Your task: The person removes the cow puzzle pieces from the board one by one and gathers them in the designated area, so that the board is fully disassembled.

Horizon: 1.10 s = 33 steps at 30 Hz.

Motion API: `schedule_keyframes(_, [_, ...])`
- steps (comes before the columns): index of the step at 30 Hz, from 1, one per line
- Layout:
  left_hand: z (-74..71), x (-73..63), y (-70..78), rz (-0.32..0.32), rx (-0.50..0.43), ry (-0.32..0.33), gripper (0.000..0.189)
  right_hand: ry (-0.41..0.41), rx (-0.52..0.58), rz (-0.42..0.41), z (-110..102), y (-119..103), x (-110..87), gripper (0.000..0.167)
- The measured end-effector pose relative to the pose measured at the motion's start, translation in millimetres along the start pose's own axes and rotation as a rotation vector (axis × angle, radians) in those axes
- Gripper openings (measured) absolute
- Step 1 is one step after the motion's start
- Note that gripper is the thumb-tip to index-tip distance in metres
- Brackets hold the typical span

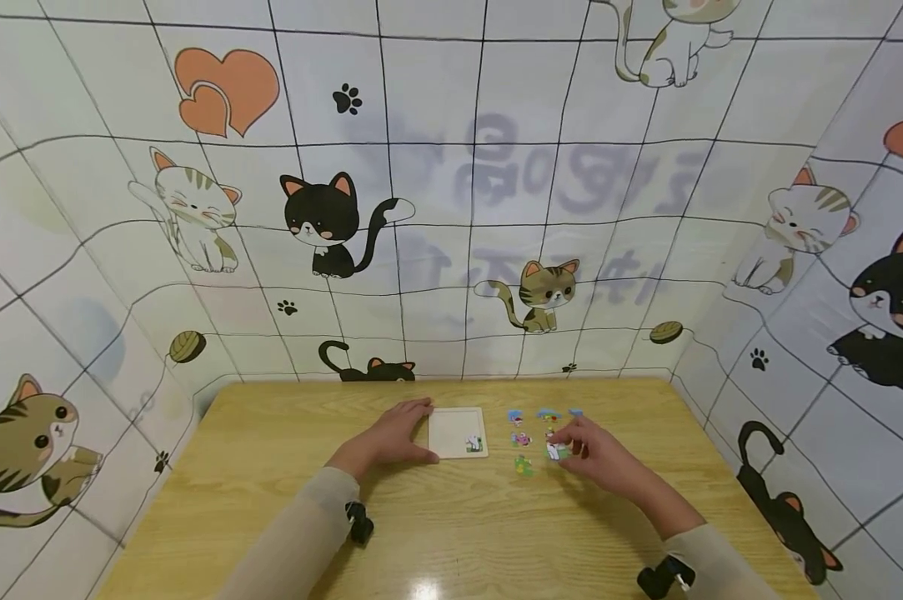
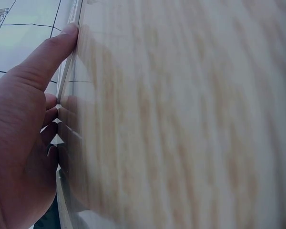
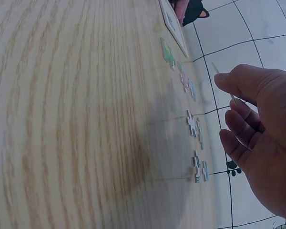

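My left hand rests against the left side of a shallow, pale puzzle tray, thumb near its lower corner and fingers near its upper one. One puzzle piece, white and green, lies in the tray's lower right corner. To the right, my right hand pinches a puzzle piece between thumb and index finger, raised above the table. In the right wrist view that piece shows edge-on, its other fingers loosely curled behind. Near this hand lie several loose pieces, among them a green one and a pink one.
The wooden table carries the tray and the pieces. Blue-topped pieces lie along the far row, some partly behind the right hand. A cat-printed grid cloth hangs behind the table and at both sides.
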<state>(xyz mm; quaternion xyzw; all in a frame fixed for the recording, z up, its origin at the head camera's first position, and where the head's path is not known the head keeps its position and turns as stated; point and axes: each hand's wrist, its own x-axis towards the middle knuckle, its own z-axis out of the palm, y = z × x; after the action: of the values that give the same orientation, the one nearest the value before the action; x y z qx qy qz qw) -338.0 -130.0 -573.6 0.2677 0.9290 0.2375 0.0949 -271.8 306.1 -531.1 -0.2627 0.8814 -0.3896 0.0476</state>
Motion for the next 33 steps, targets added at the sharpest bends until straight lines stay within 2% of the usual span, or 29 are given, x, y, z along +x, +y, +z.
schedule_keyframes(7, [6.6, -7.6, -1.4, -0.019, 0.017, -0.007, 0.104, -0.052, 0.018, -0.001, 12, 10, -6.0, 0.026])
schedule_keyframes(12, [5.5, -10.3, 0.5, -0.012, -0.001, 0.005, 0.103, -0.043, 0.014, 0.029, 16, 12, -8.8, 0.024])
schedule_keyframes(21, [4.6, -9.0, 2.1, 0.008, 0.008, 0.008, 0.102, -0.037, -0.012, 0.072, 18, 17, -12.1, 0.023])
schedule_keyframes(33, [4.5, -4.8, 0.5, 0.013, 0.016, 0.019, 0.104, -0.028, -0.019, 0.061, 23, 22, -12.8, 0.022])
